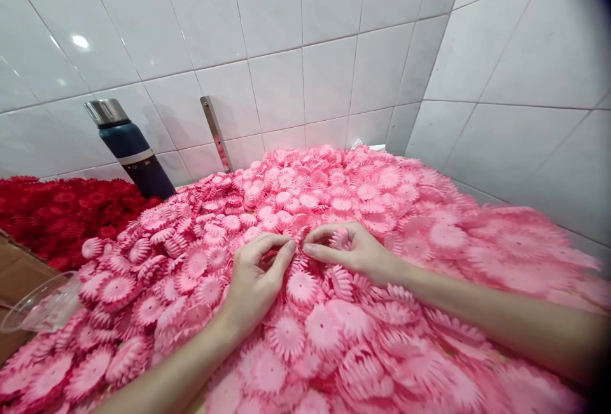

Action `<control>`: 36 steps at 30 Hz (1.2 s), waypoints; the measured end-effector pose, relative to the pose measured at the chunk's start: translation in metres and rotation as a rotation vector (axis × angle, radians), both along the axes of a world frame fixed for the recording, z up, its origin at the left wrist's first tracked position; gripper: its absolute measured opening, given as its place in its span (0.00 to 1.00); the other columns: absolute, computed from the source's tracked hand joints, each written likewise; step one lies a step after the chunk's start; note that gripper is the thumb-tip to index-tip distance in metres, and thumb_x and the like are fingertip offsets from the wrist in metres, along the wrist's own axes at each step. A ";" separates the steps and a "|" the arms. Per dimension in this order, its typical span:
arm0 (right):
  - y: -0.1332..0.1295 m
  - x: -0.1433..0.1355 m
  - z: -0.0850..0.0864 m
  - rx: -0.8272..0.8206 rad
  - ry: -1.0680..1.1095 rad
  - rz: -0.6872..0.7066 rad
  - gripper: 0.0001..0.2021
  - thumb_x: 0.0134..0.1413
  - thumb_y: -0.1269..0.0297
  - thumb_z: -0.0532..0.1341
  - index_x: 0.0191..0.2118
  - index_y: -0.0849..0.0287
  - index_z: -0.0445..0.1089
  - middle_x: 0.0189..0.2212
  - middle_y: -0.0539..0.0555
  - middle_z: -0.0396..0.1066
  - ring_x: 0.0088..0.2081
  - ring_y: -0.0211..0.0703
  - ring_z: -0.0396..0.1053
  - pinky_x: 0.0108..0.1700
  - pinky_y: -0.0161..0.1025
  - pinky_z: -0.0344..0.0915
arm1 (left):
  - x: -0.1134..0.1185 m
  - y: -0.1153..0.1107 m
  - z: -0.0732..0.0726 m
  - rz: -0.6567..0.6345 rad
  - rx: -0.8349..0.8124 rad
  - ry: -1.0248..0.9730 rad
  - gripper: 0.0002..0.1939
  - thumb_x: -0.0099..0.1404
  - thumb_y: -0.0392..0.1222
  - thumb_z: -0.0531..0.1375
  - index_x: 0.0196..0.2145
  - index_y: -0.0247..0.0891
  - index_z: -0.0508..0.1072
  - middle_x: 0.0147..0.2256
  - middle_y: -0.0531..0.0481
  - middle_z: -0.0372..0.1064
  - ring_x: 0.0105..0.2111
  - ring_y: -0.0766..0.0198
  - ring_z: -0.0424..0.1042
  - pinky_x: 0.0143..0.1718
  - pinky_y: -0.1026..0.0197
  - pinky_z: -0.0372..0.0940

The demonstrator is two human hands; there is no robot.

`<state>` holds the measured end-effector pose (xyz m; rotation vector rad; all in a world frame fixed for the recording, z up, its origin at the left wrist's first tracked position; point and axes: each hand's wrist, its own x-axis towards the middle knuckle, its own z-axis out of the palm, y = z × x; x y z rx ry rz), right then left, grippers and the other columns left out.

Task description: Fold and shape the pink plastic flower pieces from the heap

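Observation:
My left hand (258, 274) and my right hand (363, 254) meet over a wide heap of pink scallop-edged flower pieces (301, 288). Thumb and fingertips are pinched together on each hand, with a small gap between the two. A pink flower piece (300, 228) shows between the fingertips, its edges partly hidden by them. Another curled pink piece (340, 239) shows within the curve of my right hand's fingers. Many pieces in the heap are round, with fringed rims and a small central hole; some are cupped, others flatter.
A dark blue bottle (136, 156) with a metal cap stands at the back left, beside a red heap (62, 213) of similar pieces. A clear plastic container (52, 303) and cardboard (19, 261) lie left. A metal strip (216, 134) leans against the tiled wall (277, 13).

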<state>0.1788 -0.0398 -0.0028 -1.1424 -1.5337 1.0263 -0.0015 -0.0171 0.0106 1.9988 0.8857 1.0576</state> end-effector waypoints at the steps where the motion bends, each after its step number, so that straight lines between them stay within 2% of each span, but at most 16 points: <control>1: 0.000 0.000 -0.001 0.000 -0.010 -0.006 0.12 0.46 0.57 0.65 0.33 0.61 0.74 0.29 0.53 0.73 0.32 0.42 0.69 0.35 0.38 0.65 | 0.000 0.000 0.000 -0.002 0.006 0.008 0.07 0.62 0.40 0.57 0.32 0.38 0.75 0.32 0.48 0.73 0.33 0.62 0.70 0.35 0.61 0.64; 6: 0.000 0.000 -0.002 0.021 -0.029 0.006 0.13 0.48 0.55 0.63 0.32 0.61 0.74 0.28 0.53 0.72 0.31 0.42 0.68 0.31 0.38 0.65 | 0.000 0.000 0.000 0.020 0.043 0.043 0.07 0.62 0.41 0.58 0.31 0.37 0.75 0.30 0.48 0.73 0.31 0.62 0.70 0.33 0.62 0.64; 14: -0.002 -0.002 0.002 0.014 -0.003 0.039 0.09 0.49 0.60 0.63 0.29 0.61 0.72 0.24 0.51 0.70 0.27 0.38 0.67 0.30 0.35 0.63 | 0.001 -0.001 -0.001 0.004 0.064 0.063 0.06 0.61 0.40 0.59 0.31 0.37 0.75 0.32 0.47 0.73 0.32 0.62 0.71 0.35 0.61 0.65; 25: -0.002 0.000 0.000 0.022 -0.046 0.036 0.10 0.49 0.58 0.63 0.31 0.61 0.74 0.26 0.53 0.72 0.29 0.41 0.68 0.30 0.37 0.65 | 0.000 -0.002 0.000 0.013 0.066 0.060 0.07 0.61 0.40 0.59 0.29 0.37 0.77 0.30 0.48 0.74 0.30 0.63 0.71 0.33 0.62 0.65; 31: -0.002 0.001 0.000 0.002 -0.036 0.060 0.12 0.50 0.56 0.62 0.31 0.61 0.74 0.22 0.52 0.72 0.24 0.38 0.67 0.25 0.34 0.62 | 0.001 -0.002 0.002 0.003 0.069 0.056 0.08 0.61 0.40 0.59 0.28 0.37 0.77 0.30 0.48 0.74 0.30 0.64 0.71 0.33 0.63 0.65; 36: -0.003 -0.001 0.002 0.003 -0.031 0.059 0.11 0.49 0.57 0.62 0.29 0.61 0.73 0.22 0.51 0.70 0.25 0.38 0.67 0.25 0.34 0.61 | 0.000 -0.002 0.002 -0.007 0.060 0.056 0.08 0.61 0.40 0.59 0.29 0.36 0.77 0.30 0.47 0.74 0.30 0.64 0.71 0.33 0.63 0.64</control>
